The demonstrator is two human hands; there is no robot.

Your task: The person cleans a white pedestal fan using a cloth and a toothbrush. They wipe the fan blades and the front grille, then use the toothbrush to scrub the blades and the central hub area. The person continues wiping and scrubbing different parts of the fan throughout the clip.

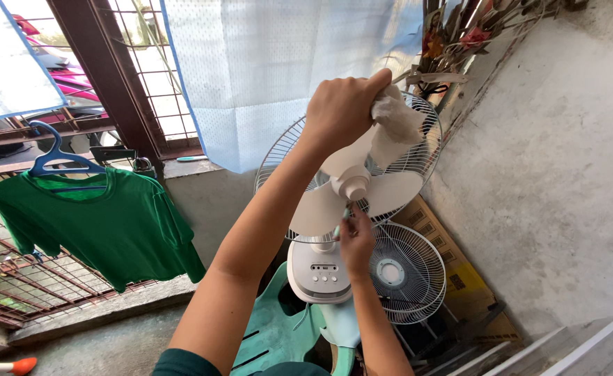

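A white electric fan [318, 273] stands on a teal plastic chair [268, 333], its front grille off and its white blades [317, 209] bare. The rear wire grille [423, 150] is still behind the blades. My left hand [340, 110] is raised to the upper blade and grips a crumpled white cloth [398, 120] pressed against it. My right hand [356, 241] is lower, just under the hub [354, 186], with its fingers pinching the edge of a lower blade.
A detached round grille [407, 273] leans beside the fan in front of a cardboard box [459, 275]. A green t-shirt [97, 223] hangs on a blue hanger [59, 161] at left by barred windows. A rough concrete wall [557, 174] is at right, and a pale blue curtain [278, 69] hangs behind.
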